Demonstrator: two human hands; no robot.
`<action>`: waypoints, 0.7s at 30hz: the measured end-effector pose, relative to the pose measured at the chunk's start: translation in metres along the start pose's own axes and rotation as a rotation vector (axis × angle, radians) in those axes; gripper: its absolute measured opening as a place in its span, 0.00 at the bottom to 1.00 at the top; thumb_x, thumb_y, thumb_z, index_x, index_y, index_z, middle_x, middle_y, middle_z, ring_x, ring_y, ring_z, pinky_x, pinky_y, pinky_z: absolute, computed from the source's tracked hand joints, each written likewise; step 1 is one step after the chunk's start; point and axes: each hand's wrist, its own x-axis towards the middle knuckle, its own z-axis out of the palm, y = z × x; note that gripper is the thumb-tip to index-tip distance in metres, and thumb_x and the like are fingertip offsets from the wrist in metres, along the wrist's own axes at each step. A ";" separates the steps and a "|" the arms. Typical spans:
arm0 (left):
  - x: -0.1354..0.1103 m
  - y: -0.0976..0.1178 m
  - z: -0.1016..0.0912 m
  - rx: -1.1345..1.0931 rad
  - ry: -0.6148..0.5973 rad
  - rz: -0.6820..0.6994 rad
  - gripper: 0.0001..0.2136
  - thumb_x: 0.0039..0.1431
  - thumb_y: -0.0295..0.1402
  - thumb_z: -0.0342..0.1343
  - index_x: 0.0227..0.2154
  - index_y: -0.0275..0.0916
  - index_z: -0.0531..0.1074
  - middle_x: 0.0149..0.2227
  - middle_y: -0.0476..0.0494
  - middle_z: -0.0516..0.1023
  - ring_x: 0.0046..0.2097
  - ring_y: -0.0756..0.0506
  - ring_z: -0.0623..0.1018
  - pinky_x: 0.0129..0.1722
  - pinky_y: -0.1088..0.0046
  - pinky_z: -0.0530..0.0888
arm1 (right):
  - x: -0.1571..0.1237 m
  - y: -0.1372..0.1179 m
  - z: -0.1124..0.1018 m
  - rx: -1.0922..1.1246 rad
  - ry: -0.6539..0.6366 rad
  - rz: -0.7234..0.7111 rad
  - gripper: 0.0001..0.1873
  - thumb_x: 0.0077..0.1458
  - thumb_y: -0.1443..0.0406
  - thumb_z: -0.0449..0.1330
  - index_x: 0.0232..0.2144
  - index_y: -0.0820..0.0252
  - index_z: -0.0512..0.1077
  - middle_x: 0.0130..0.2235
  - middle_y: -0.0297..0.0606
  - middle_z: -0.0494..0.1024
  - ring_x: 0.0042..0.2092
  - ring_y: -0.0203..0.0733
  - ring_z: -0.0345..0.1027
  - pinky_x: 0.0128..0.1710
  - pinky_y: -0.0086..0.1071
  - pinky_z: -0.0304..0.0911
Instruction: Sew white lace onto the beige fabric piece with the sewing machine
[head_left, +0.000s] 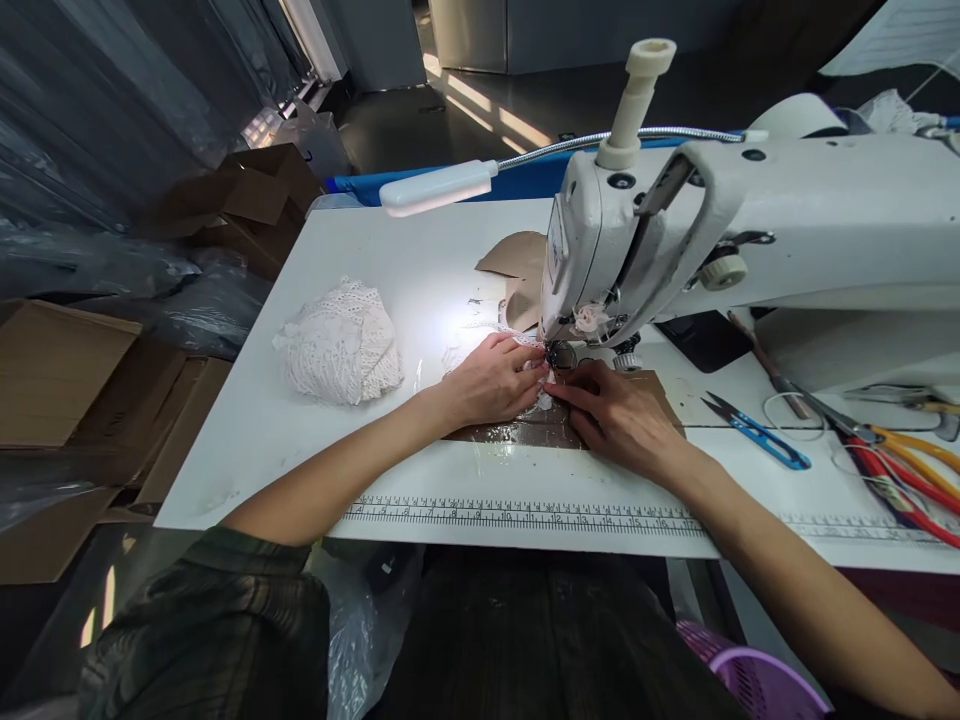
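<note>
My left hand point(499, 382) lies over a piece of white lace point(546, 400), fingers stretched out and pressing it down beside the needle area of the white sewing machine point(592, 220). From the other side, my right hand point(619, 415) reaches in with its fingers apart. Its index fingertip touches the lace edge, and its thumb rests on the brown sheet point(517, 432) underneath. The presser foot and needle are partly hidden by the fingers. Brown cut pieces point(517, 258) lie behind my left hand.
A bundle of white lace point(341, 345) sits at the table's left. Blue thread snips point(757, 430) and orange-handled scissors point(911, 450) lie at right. A printed ruler point(525, 515) runs along the front edge. A lamp point(439, 188) hangs over the table; cardboard boxes point(67, 370) stand left.
</note>
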 end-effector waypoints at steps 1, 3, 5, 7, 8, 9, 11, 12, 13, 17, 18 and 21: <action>0.000 -0.003 0.001 0.001 0.006 -0.002 0.14 0.69 0.35 0.45 0.46 0.37 0.74 0.52 0.37 0.74 0.43 0.43 0.75 0.48 0.61 0.70 | 0.000 0.000 0.000 -0.004 0.003 0.006 0.19 0.61 0.66 0.53 0.53 0.52 0.73 0.47 0.47 0.71 0.45 0.49 0.69 0.40 0.41 0.71; -0.001 -0.004 0.002 -0.006 0.031 -0.016 0.14 0.69 0.35 0.45 0.46 0.38 0.74 0.53 0.38 0.74 0.43 0.43 0.75 0.48 0.61 0.70 | 0.000 -0.001 0.000 -0.001 0.010 0.007 0.19 0.61 0.66 0.53 0.54 0.53 0.73 0.48 0.48 0.71 0.45 0.49 0.69 0.40 0.41 0.71; -0.003 -0.003 0.004 -0.017 0.052 -0.022 0.14 0.69 0.35 0.45 0.47 0.38 0.74 0.53 0.38 0.74 0.44 0.43 0.75 0.49 0.60 0.70 | -0.001 -0.002 0.001 0.006 0.018 0.003 0.20 0.61 0.67 0.53 0.54 0.54 0.73 0.48 0.48 0.71 0.45 0.50 0.69 0.39 0.41 0.71; -0.005 -0.001 0.005 -0.019 0.065 -0.023 0.13 0.69 0.35 0.46 0.47 0.38 0.74 0.53 0.39 0.74 0.44 0.44 0.75 0.51 0.58 0.70 | -0.001 -0.003 0.001 0.013 0.025 0.003 0.20 0.61 0.68 0.53 0.53 0.54 0.73 0.48 0.48 0.72 0.46 0.50 0.69 0.38 0.41 0.72; -0.005 0.000 0.006 -0.016 0.071 -0.023 0.13 0.69 0.35 0.46 0.47 0.38 0.74 0.53 0.39 0.74 0.44 0.44 0.75 0.52 0.57 0.69 | -0.001 -0.003 0.001 0.014 0.027 0.006 0.20 0.61 0.68 0.53 0.54 0.54 0.73 0.48 0.48 0.72 0.47 0.50 0.69 0.39 0.41 0.72; -0.006 0.000 0.006 -0.012 0.076 -0.024 0.13 0.69 0.35 0.46 0.47 0.38 0.74 0.53 0.38 0.74 0.44 0.43 0.76 0.54 0.56 0.69 | -0.001 -0.003 0.001 0.018 0.028 0.007 0.20 0.61 0.68 0.53 0.54 0.54 0.73 0.48 0.48 0.72 0.47 0.51 0.69 0.40 0.42 0.72; -0.006 0.000 0.006 -0.007 0.082 -0.031 0.13 0.69 0.35 0.46 0.47 0.37 0.74 0.53 0.38 0.74 0.44 0.43 0.76 0.55 0.54 0.68 | -0.003 -0.002 0.001 0.046 0.029 0.013 0.20 0.62 0.67 0.53 0.54 0.53 0.72 0.49 0.47 0.72 0.48 0.50 0.69 0.42 0.43 0.72; -0.006 0.000 0.006 -0.006 0.083 -0.036 0.13 0.69 0.35 0.46 0.47 0.38 0.74 0.53 0.39 0.74 0.44 0.43 0.76 0.55 0.54 0.68 | -0.003 0.000 0.000 0.078 0.036 0.022 0.20 0.62 0.67 0.53 0.54 0.52 0.72 0.50 0.46 0.72 0.48 0.50 0.69 0.44 0.43 0.71; -0.006 0.000 0.006 -0.007 0.084 -0.041 0.13 0.69 0.35 0.46 0.47 0.38 0.74 0.54 0.39 0.74 0.44 0.44 0.76 0.55 0.54 0.68 | -0.004 0.002 0.000 0.119 0.047 0.034 0.20 0.62 0.67 0.52 0.55 0.52 0.72 0.50 0.46 0.72 0.48 0.49 0.70 0.45 0.42 0.71; -0.006 0.000 0.006 -0.015 0.087 -0.046 0.12 0.68 0.34 0.47 0.47 0.40 0.74 0.53 0.40 0.75 0.44 0.43 0.76 0.55 0.52 0.68 | -0.007 0.010 0.000 0.229 0.083 0.087 0.21 0.61 0.68 0.52 0.55 0.52 0.72 0.49 0.44 0.72 0.46 0.47 0.72 0.46 0.42 0.72; -0.006 0.000 0.006 -0.018 0.092 -0.043 0.12 0.68 0.34 0.47 0.47 0.39 0.74 0.53 0.40 0.75 0.45 0.43 0.76 0.55 0.52 0.68 | -0.007 0.011 0.000 0.227 0.083 0.087 0.21 0.61 0.68 0.52 0.54 0.53 0.73 0.48 0.45 0.72 0.46 0.47 0.72 0.45 0.42 0.72; -0.006 0.000 0.007 -0.030 0.108 -0.043 0.12 0.67 0.34 0.48 0.46 0.39 0.74 0.52 0.39 0.75 0.45 0.43 0.76 0.56 0.50 0.67 | -0.006 0.010 0.002 0.184 0.076 0.070 0.18 0.61 0.68 0.52 0.51 0.57 0.75 0.48 0.48 0.71 0.46 0.49 0.72 0.44 0.43 0.72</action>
